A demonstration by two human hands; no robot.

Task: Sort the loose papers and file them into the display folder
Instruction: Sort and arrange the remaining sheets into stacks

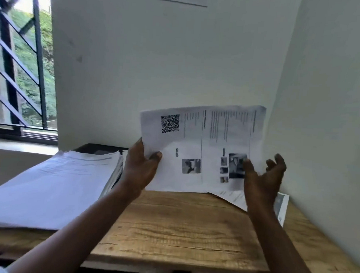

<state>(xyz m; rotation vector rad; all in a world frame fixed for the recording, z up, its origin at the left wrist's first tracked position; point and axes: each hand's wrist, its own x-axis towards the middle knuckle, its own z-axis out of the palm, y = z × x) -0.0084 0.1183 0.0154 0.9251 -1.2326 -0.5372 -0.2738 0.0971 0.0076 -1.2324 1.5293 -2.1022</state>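
A printed sheet (203, 141) with a QR code and small photos stands upright above the back of the wooden table (171, 224). My left hand (139, 167) pinches its left edge, thumb on the front. My right hand (262, 177) is at the sheet's lower right corner with fingers spread and relaxed, thumb against the paper, not gripping it. A thick open display folder (55, 184) filled with pages lies on the left of the table. More loose papers (281, 204) lie flat under my right hand at the back right.
White walls close the table in at the back and the right. A barred window (21, 67) is at the left. A dark object (100, 149) sits behind the folder.
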